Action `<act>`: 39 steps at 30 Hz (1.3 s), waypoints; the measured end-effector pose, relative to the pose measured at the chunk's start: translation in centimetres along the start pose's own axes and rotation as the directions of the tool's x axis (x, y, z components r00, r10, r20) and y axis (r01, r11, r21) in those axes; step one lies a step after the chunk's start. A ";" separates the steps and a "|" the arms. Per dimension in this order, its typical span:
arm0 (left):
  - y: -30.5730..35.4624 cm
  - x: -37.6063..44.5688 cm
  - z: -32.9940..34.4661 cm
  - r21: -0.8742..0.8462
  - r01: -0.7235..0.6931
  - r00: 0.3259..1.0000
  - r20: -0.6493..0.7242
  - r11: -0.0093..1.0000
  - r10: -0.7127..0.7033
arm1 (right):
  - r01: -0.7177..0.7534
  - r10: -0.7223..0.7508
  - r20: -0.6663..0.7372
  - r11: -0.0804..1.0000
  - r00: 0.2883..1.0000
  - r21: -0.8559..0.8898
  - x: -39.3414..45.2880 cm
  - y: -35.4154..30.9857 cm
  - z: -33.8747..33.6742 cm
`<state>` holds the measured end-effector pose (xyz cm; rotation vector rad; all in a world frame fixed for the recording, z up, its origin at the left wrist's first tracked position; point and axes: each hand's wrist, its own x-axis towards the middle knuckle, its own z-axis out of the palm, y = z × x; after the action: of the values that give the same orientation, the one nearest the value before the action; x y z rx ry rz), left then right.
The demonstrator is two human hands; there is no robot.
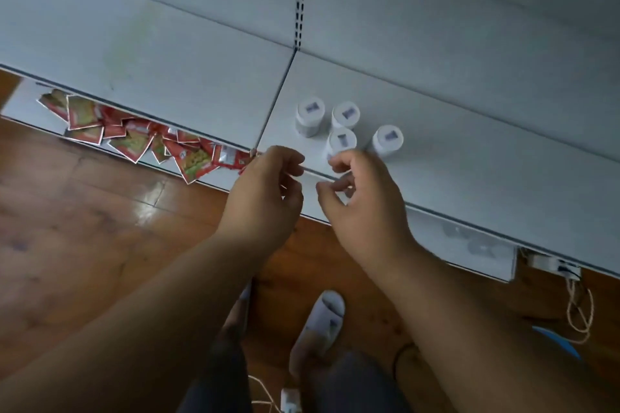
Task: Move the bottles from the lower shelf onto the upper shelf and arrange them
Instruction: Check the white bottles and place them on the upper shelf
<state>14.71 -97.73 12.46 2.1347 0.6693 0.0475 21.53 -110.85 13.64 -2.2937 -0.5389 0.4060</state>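
From my remote seat I see both hands hovering at the front edge of the upper shelf (436, 151). The left hand (265, 198) has its fingers (292, 161) curled loosely inward, with nothing between them that I can make out. The right hand (362, 204) is much the same — fingers (339, 163) bent and half closed, apparently empty, though motion blur keeps me from being sure of a small item in the pinch.

Four white bottles (342, 141) stand upright on the upper shelf just beyond the right fingertips, each showing a round cap with a small dark label. The nearest one sits right at the tips of the right fingers; whether they touch I cannot tell. A second stands just to the right of those fingers, and two more stand farther back, beyond the gap between the two hands.

Below and to the left of the left fingers, red snack packets (134, 134) lie in a loose heap on the lower shelf (23, 100), partly hidden under the upper shelf's lip. Under the right wrist, the lower shelf shows pale blurred shapes — I cannot identify them.

Beneath both arms lies a wooden floor (84, 228), with a white slipper (325, 315) on one foot and a thin cord (578, 312) off to the right.
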 end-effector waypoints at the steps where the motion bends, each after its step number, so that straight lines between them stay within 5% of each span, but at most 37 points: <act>1: -1.3 0.8 0.8 -0.002 0.006 1.000 0.004 1.000 -0.006 | 0.020 -0.021 -0.010 0.999 1.000 -0.039 1.2 1.0 1.3; 8: -8.0 6.0 4.5 -0.109 0.043 0.999 -0.011 0.993 -0.045 | 0.140 -0.171 -0.036 0.897 0.985 -0.420 11.0 5.5 6.7; 13: -9.7 8.5 5.1 -0.177 0.072 0.997 -0.016 0.982 -0.076 | 0.176 -0.106 0.149 0.780 0.983 -0.601 16.5 6.2 9.0; 18: -10.7 10.0 4.9 -0.223 0.128 0.992 0.010 0.966 -0.129 | 0.211 -0.139 0.159 0.703 0.977 -0.679 18.1 5.4 9.6; 21: -10.6 10.0 3.9 -0.342 0.179 0.984 0.041 0.922 -0.176 | 0.143 -0.104 0.102 0.836 0.989 -0.530 17.4 4.1 8.9; 24: -10.1 8.7 2.0 -0.525 0.195 0.981 0.090 0.828 -0.174 | -0.033 0.042 0.051 0.985 0.998 -0.169 14.9 1.7 7.9; 27: -9.5 6.0 -0.7 -0.625 0.201 0.979 0.139 0.754 -0.146 | -0.194 0.179 0.126 0.974 0.976 0.120 11.9 -0.7 7.7; 33: -6.6 -0.9 -5.7 -0.656 0.187 0.981 0.091 0.731 -0.169 | -0.304 0.188 0.281 0.836 0.941 0.457 6.2 -5.0 7.2; 39: 2.7 -8.1 -11.1 -0.678 0.149 0.979 -0.002 0.719 -0.205 | -0.385 0.185 0.337 0.427 0.923 0.818 -2.1 -11.6 0.9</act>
<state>6.01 -94.68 23.04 1.3562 0.7577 0.2360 16.33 -103.81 21.65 -1.2916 0.0440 0.8620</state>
